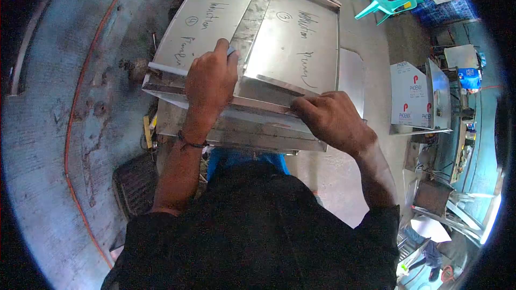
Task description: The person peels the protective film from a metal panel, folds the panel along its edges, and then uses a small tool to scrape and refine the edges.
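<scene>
Two sheet-metal panels lie side by side before me: a left panel (215, 19) and a right panel (287, 48). Both have raised edges and black handwriting that includes the word "Induction". My left hand (210, 81) is closed over the inner edge of the left panel, with a small light-blue piece (231, 51) at its fingertips; its kind is too small to tell. My right hand (338, 121) is curled with thumb and fingers around the near metal edge (263, 103) below the right panel. Its fingertips are partly hidden.
Under the panels stands a metal-topped bench (252, 142). A turquoise plastic chair (384, 1) is on the floor at the back right. Further right are film-covered sheets marked PHOENIX (411, 96). An orange cable (80, 75) runs along the left, and a dark mat-like object (135, 185) sits nearby.
</scene>
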A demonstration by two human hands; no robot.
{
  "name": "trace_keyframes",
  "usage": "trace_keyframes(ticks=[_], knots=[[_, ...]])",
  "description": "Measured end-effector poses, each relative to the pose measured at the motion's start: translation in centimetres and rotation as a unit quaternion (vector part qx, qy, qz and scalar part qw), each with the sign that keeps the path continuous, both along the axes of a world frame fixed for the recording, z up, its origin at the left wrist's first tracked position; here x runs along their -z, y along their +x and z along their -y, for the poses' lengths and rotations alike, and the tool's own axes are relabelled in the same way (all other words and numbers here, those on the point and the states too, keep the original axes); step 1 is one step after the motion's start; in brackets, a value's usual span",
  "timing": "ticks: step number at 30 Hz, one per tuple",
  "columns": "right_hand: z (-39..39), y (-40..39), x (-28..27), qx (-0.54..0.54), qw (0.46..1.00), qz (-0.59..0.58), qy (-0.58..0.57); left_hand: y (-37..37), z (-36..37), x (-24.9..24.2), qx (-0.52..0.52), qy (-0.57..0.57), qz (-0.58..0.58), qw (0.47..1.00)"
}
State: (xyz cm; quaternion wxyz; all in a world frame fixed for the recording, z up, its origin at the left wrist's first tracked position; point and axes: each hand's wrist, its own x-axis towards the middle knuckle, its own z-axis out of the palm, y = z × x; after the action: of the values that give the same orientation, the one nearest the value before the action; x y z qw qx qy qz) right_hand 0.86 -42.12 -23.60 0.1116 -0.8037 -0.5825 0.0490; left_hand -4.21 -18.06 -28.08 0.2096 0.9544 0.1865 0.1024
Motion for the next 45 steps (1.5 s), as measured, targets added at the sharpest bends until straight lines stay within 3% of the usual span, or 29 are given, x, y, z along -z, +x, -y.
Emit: trace_keyframes(ticks=[4,8,13,28,37,41,45], knots=[[-0.6,0.0,0.0,-0.030,0.995,0.048,-0.087,0.0,-0.1,0.2,0.006,0.007,0.008,1.000],[-0.6,0.5,0.1,-0.052,0.991,0.015,-0.123,-0.2,0.2,-0.4,-0.006,0.011,-0.002,1.000],[0.8,0.8,2.1,-0.045,0.993,-0.107,-0.013,-0.4,0.2,-0.3,-0.019,0.031,0.005,0.999],[0.6,-0.5,1.8,-0.054,0.994,0.009,0.098,-0.5,0.1,-0.2,-0.003,0.006,-0.007,1.000],[0.1,-0.8,0.9,0.010,0.999,-0.032,-0.027,-0.4,0.0,-0.2,0.003,-0.012,-0.004,1.000],[0.7,-0.2,1.7,-0.022,0.999,-0.030,-0.023,-0.4,0.0,-0.2,0.000,0.003,-0.004,1.000],[3.0,0.3,1.3,-0.011,0.993,-0.113,0.026,-0.5,-0.2,0.0,-0.008,-0.010,0.004,1.000]])
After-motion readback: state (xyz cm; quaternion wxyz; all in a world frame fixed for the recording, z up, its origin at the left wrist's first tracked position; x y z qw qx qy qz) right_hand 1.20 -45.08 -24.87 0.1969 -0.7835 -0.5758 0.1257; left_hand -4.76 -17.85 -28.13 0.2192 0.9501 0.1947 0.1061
